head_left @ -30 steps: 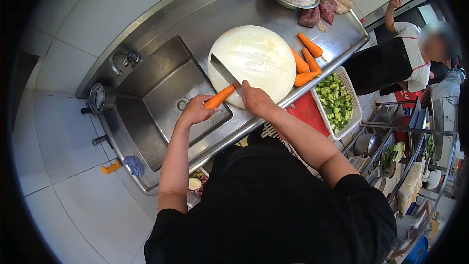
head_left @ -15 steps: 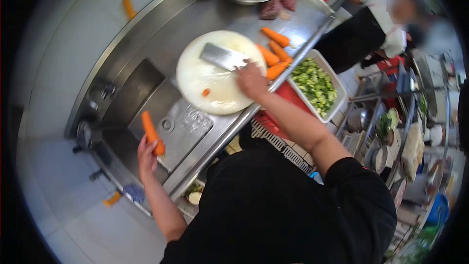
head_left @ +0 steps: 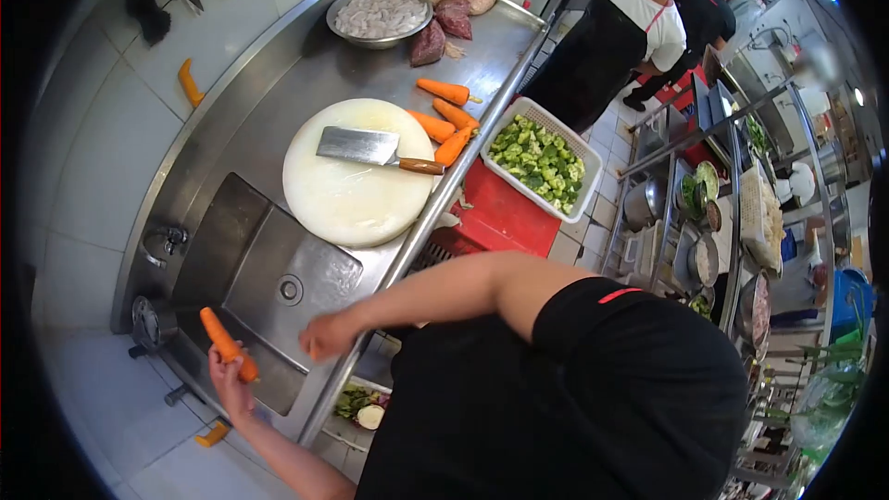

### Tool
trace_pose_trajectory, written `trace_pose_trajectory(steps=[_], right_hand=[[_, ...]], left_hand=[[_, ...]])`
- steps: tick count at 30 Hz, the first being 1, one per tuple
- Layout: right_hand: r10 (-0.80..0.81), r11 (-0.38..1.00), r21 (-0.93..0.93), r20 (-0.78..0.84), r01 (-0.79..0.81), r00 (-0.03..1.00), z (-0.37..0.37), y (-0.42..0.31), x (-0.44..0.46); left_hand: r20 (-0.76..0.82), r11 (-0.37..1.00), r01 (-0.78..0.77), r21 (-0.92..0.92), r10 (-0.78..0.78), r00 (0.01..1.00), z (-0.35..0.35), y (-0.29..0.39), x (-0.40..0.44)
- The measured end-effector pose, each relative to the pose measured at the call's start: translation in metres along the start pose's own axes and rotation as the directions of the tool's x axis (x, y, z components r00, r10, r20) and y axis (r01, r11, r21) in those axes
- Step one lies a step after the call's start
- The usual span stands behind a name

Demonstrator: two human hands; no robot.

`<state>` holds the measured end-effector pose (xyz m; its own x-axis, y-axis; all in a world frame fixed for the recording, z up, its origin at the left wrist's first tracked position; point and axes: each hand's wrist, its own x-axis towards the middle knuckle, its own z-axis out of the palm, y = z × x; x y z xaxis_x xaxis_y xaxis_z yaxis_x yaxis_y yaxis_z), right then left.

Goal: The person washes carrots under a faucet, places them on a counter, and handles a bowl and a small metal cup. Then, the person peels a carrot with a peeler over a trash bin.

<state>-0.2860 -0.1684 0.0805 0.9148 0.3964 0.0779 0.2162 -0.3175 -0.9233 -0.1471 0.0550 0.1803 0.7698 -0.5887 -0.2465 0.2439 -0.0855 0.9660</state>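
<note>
My left hand [head_left: 231,387] is wrapped round the lower end of a whole carrot [head_left: 227,344], held tilted over the near end of the sink [head_left: 243,231]. By the sink's front rim, my right hand [head_left: 331,335] is closed, slightly blurred, with a bit of orange showing under its fingers, apparently a small carrot piece [head_left: 314,349]. A cleaver [head_left: 361,145] with a wooden handle lies flat on the round white cutting board [head_left: 324,199], untouched. Several carrots [head_left: 444,116] rest on the steel counter beside the board.
A metal bowl of pale pieces [head_left: 380,17] and raw meat [head_left: 440,32] stand at the counter's far end. A white basket of chopped green vegetables [head_left: 540,159] sits over a red crate [head_left: 505,218]. Two people stand beyond. Shelving [head_left: 732,213] runs along the right.
My right hand has left the cleaver and come across to the sink's front edge. The small carrot piece is gone from the board. My left hand still holds its carrot.
</note>
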Motion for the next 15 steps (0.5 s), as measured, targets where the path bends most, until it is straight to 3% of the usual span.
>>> trace_pose_trajectory(steps=[2,6,8,9,11,12,15], right_hand=[[-0.056,0.978,-0.183,0.205,0.095,0.977,0.024,-0.036,-0.002],[0.070,0.991,-0.123,0.139,-0.053,0.988,-0.008,-0.078,-0.021],[0.136,0.990,0.051,-0.041,-0.133,0.990,-0.038,-0.089,-0.038],[0.139,0.989,0.055,-0.055,-0.136,0.989,-0.045,-0.090,-0.044],[0.082,0.951,0.310,-0.253,0.000,0.964,-0.052,-0.091,-0.050],[0.081,0.950,0.312,-0.276,0.010,0.958,-0.051,-0.075,-0.046],[0.089,0.967,0.242,-0.623,0.083,0.777,-0.062,-0.050,-0.046]], left_hand=[[-0.072,0.999,-0.043,0.004,0.043,0.997,-0.006,0.003,-0.022],[-0.117,0.994,-0.044,-0.099,0.032,0.993,0.048,0.018,-0.065],[-0.163,0.984,-0.022,-0.176,-0.007,0.987,0.081,0.011,-0.066],[-0.144,0.978,-0.050,-0.200,0.021,0.989,0.101,0.004,-0.059],[-0.103,0.985,-0.063,-0.162,0.047,0.994,0.140,-0.008,-0.034],[-0.094,0.990,-0.062,-0.130,0.050,0.994,0.154,-0.016,-0.018],[-0.026,0.994,-0.057,0.098,0.060,0.998,0.202,-0.012,0.012]])
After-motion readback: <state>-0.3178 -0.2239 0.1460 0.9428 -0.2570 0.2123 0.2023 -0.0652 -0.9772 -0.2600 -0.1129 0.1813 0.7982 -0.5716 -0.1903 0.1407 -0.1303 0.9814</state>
